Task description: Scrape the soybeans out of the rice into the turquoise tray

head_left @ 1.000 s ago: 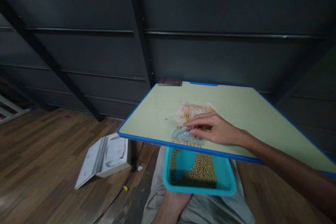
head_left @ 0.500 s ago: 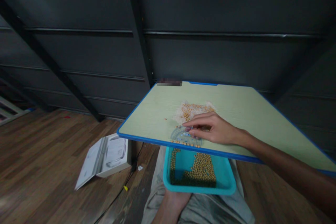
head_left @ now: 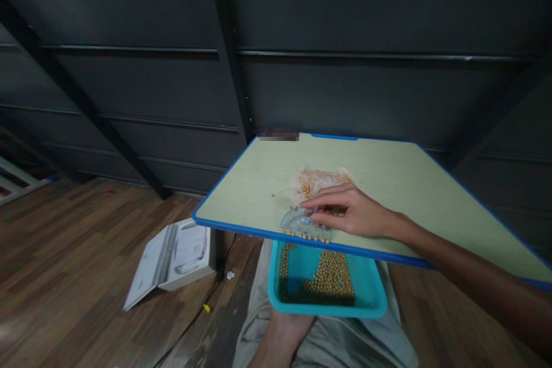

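Note:
A clear protractor lies near the front edge of the pale green tabletop. My right hand is closed on it from above, thumb and fingers bent around its upper part. Along the protractor's straight edge runs a row of soybeans. Just beyond my fingers is a pile of white rice mixed with soybeans. Under the table edge, a turquoise tray with many soybeans sits over my lap. My left wrist reaches beneath this tray, hiding the fingers.
The tabletop has a blue rim, and one stray soybean lies left of the pile. An opened white box and a black cable are on the wooden floor to the left. Behind the table rises a dark panelled wall.

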Tool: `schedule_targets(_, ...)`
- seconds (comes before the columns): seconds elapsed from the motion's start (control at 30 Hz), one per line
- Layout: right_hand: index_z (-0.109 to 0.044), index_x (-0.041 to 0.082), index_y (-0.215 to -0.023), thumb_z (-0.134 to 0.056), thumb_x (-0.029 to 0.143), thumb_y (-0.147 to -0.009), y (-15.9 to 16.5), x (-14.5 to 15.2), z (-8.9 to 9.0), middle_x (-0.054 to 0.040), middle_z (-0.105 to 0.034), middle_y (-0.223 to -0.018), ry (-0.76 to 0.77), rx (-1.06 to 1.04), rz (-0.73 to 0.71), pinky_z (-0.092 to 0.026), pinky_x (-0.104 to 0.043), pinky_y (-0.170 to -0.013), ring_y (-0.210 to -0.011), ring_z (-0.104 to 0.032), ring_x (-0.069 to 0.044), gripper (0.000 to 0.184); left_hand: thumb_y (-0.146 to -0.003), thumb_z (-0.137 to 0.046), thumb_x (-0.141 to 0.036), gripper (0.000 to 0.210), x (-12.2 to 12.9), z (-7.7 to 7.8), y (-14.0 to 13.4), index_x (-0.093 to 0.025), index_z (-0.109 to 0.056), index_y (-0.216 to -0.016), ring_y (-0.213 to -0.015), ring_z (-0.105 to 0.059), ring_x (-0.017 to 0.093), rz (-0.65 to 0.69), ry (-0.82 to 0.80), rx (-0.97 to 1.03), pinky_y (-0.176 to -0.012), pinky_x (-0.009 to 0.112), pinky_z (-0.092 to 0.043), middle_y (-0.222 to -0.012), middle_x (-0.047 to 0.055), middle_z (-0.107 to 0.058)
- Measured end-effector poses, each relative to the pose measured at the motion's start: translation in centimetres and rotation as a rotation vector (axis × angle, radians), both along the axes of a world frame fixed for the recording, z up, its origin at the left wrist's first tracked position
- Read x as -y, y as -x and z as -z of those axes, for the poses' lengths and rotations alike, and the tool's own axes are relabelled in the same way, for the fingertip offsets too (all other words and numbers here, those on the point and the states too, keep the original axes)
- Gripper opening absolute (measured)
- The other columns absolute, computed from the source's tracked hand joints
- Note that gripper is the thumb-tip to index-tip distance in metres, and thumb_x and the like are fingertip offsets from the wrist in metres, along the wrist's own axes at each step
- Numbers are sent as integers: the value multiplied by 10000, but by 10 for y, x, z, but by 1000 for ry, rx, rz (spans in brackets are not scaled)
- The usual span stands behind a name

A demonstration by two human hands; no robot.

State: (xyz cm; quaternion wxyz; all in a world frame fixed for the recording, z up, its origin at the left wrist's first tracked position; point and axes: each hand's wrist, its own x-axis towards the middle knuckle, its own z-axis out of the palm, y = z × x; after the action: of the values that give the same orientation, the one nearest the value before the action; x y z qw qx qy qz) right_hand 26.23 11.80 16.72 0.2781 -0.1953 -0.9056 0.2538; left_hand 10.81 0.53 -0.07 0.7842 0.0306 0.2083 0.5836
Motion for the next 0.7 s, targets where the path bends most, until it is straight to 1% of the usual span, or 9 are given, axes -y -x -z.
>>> schedule_targets(0.07, -716, 218, -1208, -632, 249, -940, 0, 0, 0, -68, -770, -978, 0, 8, 5, -546, -304, -731, -813, -700, -157, 283, -820, -605, -324, 281, 0, -2, -1, -270, -754, -1052, -1285, -577, 339, 36, -21, 32, -1147, 555, -364, -1224, 57, -757)
schedule_targets(0.17, -712, 212, -1216, -633, 250, -940, 0, 1, 0, -76, -769, -1009, 9, 12, 6, -549, -313, -761, -837, -702, -160, 290, -835, -589, -389, 334, 0, -9, -2, -262, -734, -1107, -1300, -567, 329, 77, 9, 75, -1160, 561, -346, -1249, 75, -744)
schedule_targets(0.27, -713, 206, -1214, -635, 254, -938, 1, 1, 0, -75, -770, -983, 20, 10, 5, -552, -315, -755, -824, -702, -161, 291, -836, -591, -425, 367, 0, -15, -3, -263, -720, -1139, -1301, -566, 325, 75, 17, 98, -1164, 561, -343, -1258, 71, -740)
schedule_targets(0.47, -717, 214, -1209, -647, 260, -931, 1, 1, -1, -70, -772, -958, 9, 0, 2, -552, -314, -743, -811, -701, -163, 291, -851, -585, -433, 377, -1, -23, -3, -278, -703, -1173, -1304, -564, 321, 79, 53, 93, -1162, 564, -348, -1276, 67, -731)
schedule_targets(0.53, -720, 215, -1203, -646, 265, -932, 1, 1, -1, -69, -772, -955, 8, 2, 2, -552, -315, -745, -808, -701, -163, 285, -859, -581, -425, 374, -1, -20, -2, -273, -702, -1178, -1303, -565, 321, 57, 61, 79, -1158, 557, -357, -1283, 70, -728)
schedule_targets(0.57, -722, 215, -1199, -644, 265, -933, 1, 2, -1, -68, -772, -956, 6, 5, 3, -552, -316, -750, -809, -701, -163, 282, -865, -576, -418, 371, -1, -16, -2, -270, -700, -1182, -1305, -564, 320, 44, 63, 75, -1158, 555, -358, -1286, 71, -726)
schedule_targets(0.63, -723, 211, -1198, -642, 261, -935, 1, 2, -1, -67, -771, -950, 8, 12, 1, -551, -317, -755, -808, -702, -163, 280, -880, -562, -402, 363, -1, -3, -1, -271, -693, -1193, -1312, -560, 310, 27, 58, 84, -1163, 550, -352, -1292, 67, -723)
schedule_targets(0.7, -720, 202, -1201, -645, 258, -933, 1, 2, -2, -68, -770, -939, 15, 12, -2, -551, -317, -751, -804, -704, -163, 284, -897, -548, -386, 363, -1, 10, 1, -281, -673, -1221, -1316, -560, 288, 26, 13, 103, -1176, 537, -335, -1312, 55, -713)
